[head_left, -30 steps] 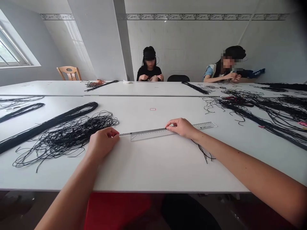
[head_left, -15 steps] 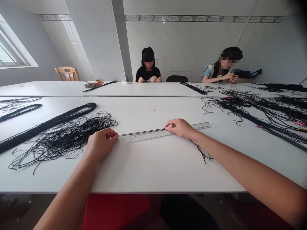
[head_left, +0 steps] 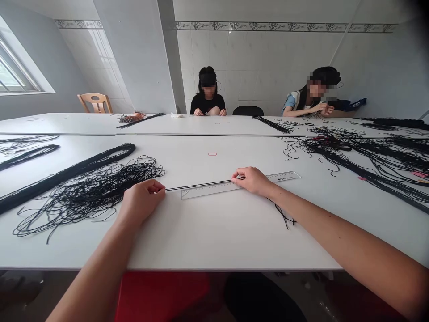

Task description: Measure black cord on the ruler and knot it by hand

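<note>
My left hand [head_left: 142, 201] and my right hand [head_left: 251, 180] pinch a thin black cord [head_left: 201, 185], which runs straight between them just above a clear plastic ruler [head_left: 239, 184]. The ruler lies flat on the white table [head_left: 214, 237], and my right hand rests on it. Beyond my right hand, a short loose end of cord [head_left: 283, 215] curls on the tabletop. Close to my left hand lies a loose tangle of black cords [head_left: 87, 199], with a long bundled hank of cord [head_left: 67, 176] behind it.
A large spread of black cords [head_left: 355, 154] covers the right side of the table. A small red outlined mark [head_left: 212, 154] lies at mid-table. Two co-workers [head_left: 208, 91] sit at the far table, which holds more cord bundles [head_left: 140, 120].
My view has levelled slightly. Both hands still hold the cord in nearly the same places, and the ruler stays put.
</note>
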Action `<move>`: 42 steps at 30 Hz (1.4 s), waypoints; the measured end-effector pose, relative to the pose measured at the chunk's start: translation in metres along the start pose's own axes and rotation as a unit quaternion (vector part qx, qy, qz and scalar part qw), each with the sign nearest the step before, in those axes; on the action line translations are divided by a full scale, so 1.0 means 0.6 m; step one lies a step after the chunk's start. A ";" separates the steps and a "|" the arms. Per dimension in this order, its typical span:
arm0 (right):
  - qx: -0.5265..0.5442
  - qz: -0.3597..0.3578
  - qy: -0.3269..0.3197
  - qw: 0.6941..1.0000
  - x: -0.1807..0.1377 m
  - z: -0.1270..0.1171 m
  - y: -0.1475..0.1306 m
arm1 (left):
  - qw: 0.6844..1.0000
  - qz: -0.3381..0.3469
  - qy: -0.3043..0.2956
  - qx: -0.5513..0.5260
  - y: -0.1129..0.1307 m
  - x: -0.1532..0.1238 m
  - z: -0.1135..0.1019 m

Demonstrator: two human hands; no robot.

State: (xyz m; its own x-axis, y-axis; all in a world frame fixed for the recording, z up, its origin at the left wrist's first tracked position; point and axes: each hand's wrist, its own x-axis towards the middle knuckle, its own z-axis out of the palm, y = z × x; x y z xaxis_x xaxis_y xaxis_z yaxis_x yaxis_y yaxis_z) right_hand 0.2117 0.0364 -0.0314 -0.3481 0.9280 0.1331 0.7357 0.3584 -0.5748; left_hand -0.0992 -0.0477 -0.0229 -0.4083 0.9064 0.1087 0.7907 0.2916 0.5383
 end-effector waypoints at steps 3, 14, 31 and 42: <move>-0.001 -0.002 0.000 1.000 -0.001 -0.002 -0.003 | 1.000 0.003 0.000 0.001 -0.001 0.000 0.000; 0.006 0.002 -0.004 1.000 0.000 -0.001 -0.003 | 1.000 0.011 0.007 -0.020 0.000 -0.003 -0.001; 0.009 -0.003 0.001 1.000 0.000 0.000 -0.001 | 0.999 0.026 0.001 -0.027 -0.003 -0.005 -0.002; 0.010 -0.006 0.004 1.000 0.001 0.002 0.004 | 1.000 0.014 -0.002 -0.013 0.000 -0.004 -0.002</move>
State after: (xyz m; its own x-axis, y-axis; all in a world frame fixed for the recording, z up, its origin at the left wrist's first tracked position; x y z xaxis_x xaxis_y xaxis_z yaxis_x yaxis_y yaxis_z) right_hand 0.2124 0.0380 -0.0339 -0.3527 0.9243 0.1459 0.7201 0.3676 -0.5884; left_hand -0.0989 -0.0506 -0.0222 -0.3848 0.9150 0.1213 0.7897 0.2583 0.5564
